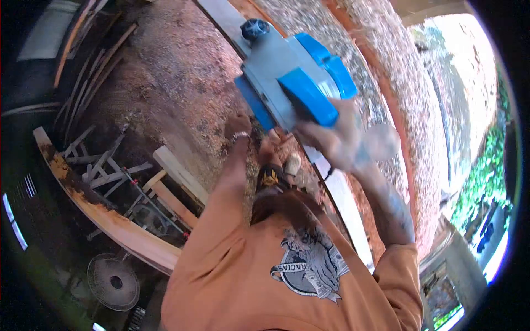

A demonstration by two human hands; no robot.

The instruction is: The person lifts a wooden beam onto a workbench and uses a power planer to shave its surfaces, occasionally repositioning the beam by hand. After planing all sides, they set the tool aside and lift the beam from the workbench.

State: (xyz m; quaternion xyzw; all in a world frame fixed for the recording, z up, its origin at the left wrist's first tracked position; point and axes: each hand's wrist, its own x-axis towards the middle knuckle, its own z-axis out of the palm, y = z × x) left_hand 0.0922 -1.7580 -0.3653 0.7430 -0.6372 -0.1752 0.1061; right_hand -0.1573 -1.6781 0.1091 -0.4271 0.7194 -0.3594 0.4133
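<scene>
A grey and blue power planer (292,77) with a black front knob rests over a long, narrow light board (345,207). My right hand (331,135) is wrapped round the planer's rear handle, slightly blurred. My left hand (237,126), with a bracelet at the wrist, hangs beside the planer's left edge, apart from it. Its fingers are too dark and small to make out. The board runs diagonally from the top of the view down along the right side of my orange shirt (243,276).
Wood shavings (182,60) cover the floor and the surfaces at right. A curved plank (124,231), wooden pieces (179,171) and a clamp bar (157,204) lie at left. A round fan (113,282) stands at lower left. A sandalled foot (270,176) shows below.
</scene>
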